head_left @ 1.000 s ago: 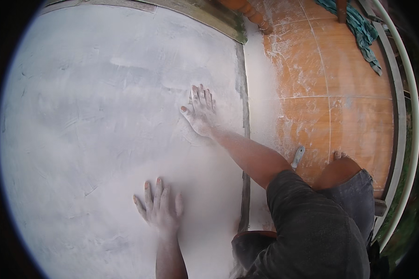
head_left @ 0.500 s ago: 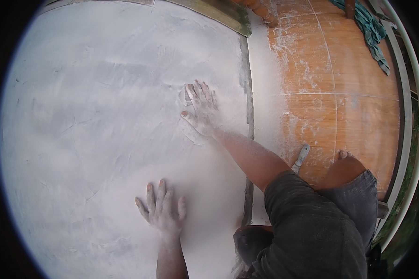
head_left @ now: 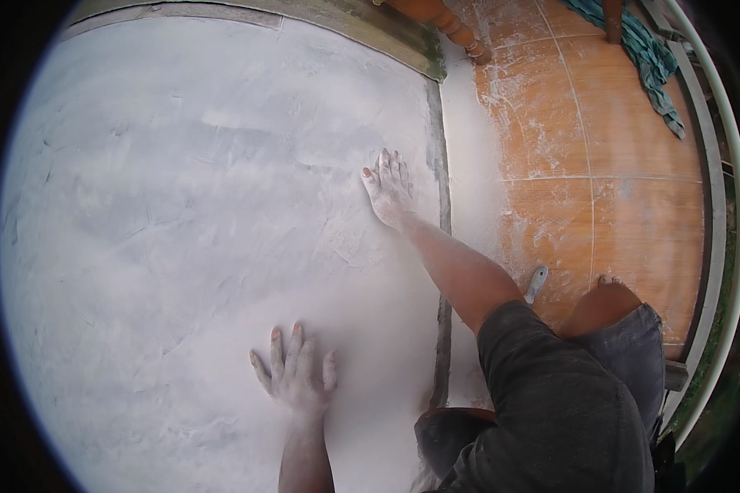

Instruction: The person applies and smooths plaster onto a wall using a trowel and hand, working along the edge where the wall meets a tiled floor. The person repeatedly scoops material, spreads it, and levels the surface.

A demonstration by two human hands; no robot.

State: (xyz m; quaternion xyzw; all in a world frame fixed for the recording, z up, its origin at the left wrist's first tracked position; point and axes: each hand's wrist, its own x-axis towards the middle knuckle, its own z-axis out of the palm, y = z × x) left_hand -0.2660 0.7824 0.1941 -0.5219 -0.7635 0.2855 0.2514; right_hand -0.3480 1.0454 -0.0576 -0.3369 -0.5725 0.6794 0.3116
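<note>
My left hand [head_left: 298, 382] lies flat on a broad, pale grey surface [head_left: 189, 246], its fingers spread and nothing in it. Higher up, near the surface's right edge, my right hand [head_left: 389, 191] presses palm down with the fingers close together and the thumb at the left. Whatever is beneath that palm is hidden; a small flat piece showed at its fingers a moment ago. White powder coats both hands. Faint scrape marks [head_left: 345, 242] show on the surface below and left of my right hand.
A scraper [head_left: 537, 283] lies on the dusty orange tiled floor [head_left: 543, 218] near my knee [head_left: 604, 312]. A turned wooden leg [head_left: 456, 37] and a green cloth [head_left: 654, 62] are at the far right. A white pipe [head_left: 736, 164] curves along the right rim.
My right hand has slid right toward the surface's edge, and the flat piece seen beside its fingers no longer shows. My left hand stays flat, and the view has shifted slightly.
</note>
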